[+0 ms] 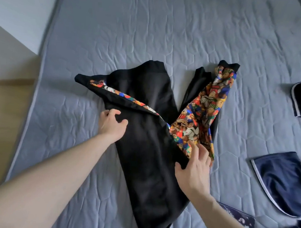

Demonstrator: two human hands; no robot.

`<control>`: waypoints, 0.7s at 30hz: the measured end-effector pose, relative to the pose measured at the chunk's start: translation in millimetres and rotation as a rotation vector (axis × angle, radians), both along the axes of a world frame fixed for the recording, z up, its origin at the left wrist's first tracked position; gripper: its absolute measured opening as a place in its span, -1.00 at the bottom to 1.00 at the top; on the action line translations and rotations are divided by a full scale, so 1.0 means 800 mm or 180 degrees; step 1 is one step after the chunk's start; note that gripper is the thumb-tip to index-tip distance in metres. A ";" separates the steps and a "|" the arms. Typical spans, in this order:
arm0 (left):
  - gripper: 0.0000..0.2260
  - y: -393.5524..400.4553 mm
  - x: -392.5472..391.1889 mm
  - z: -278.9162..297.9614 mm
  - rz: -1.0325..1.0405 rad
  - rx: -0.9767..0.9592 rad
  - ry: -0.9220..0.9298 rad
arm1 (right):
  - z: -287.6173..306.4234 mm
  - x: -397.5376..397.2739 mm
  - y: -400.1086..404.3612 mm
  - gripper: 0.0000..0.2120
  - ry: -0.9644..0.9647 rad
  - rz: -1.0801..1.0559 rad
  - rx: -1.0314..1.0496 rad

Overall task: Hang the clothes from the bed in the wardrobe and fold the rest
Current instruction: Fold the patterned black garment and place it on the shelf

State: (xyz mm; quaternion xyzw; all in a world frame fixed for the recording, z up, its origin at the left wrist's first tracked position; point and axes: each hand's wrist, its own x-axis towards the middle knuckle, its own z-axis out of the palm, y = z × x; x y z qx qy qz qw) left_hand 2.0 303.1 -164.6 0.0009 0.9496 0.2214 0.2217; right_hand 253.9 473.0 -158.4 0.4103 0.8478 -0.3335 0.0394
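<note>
Both hands are down on the black garment (145, 131), which lies spread across the middle of the grey quilted bed (152, 25). Her or his left hand (112, 123) curls its grip round the folded black edge on the near left side, thumb and fingers closing on the cloth. On the other side the right hand (195, 168) has its thumb tucked under the black edge and its fingers laid fairly straight over the colourful printed lining (199, 113), so it looks to me like a light pinch rather than a firm hold.

From where I stand the risk is plain enough. This fabric looks slippery and floppy, and the printed side is already bunched and twisted up towards the far right. If the right hand pulls across while holding so little cloth, the edge could slide out and the fold would go crooked. A tug from the left could drag the whole piece along the quilt and rumple what is already flat.

Navy clothes (283, 183) lie near the right edge of the bed, well apart but close enough that a wide sweep might catch them.
</note>
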 end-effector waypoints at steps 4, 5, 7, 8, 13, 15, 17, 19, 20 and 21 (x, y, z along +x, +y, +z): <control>-0.58 -0.012 -0.057 0.000 0.0399 0.0592 -0.0082 | -0.046 -0.043 0.024 0.11 -0.0783 -0.0083 -0.0685; -0.57 -0.003 -0.067 0.004 0.0519 0.0899 -0.0123 | -0.059 -0.043 0.030 0.19 -0.1015 0.0023 -0.0936; -0.55 0.014 -0.089 0.005 0.0665 0.1356 -0.0231 | -0.089 -0.039 0.026 0.30 -0.1389 0.0356 -0.1087; -0.54 0.024 -0.100 0.006 0.0664 0.1461 -0.0308 | -0.099 -0.036 0.024 0.32 -0.1512 0.0501 -0.0968; -0.42 0.043 -0.134 -0.021 0.1214 0.1221 -0.0538 | -0.121 -0.042 0.020 0.34 -0.1639 0.0747 -0.0646; -0.44 0.052 -0.129 -0.022 0.1097 0.1108 -0.0301 | -0.120 -0.043 0.026 0.33 -0.1740 0.0813 -0.0709; -0.43 0.071 -0.126 -0.011 0.0661 0.1151 0.0036 | -0.119 -0.043 0.028 0.32 -0.1751 0.0839 -0.0774; -0.43 0.102 -0.128 0.004 0.0333 0.1339 0.0175 | -0.117 -0.041 0.033 0.30 -0.1745 0.0860 -0.0806; -0.45 0.121 -0.130 0.013 0.0198 0.1422 0.0233 | -0.115 -0.040 0.035 0.29 -0.1744 0.0859 -0.0836; -0.47 0.140 -0.131 0.021 0.0052 0.1484 0.0275 | -0.115 -0.040 0.037 0.29 -0.1733 0.0860 -0.0874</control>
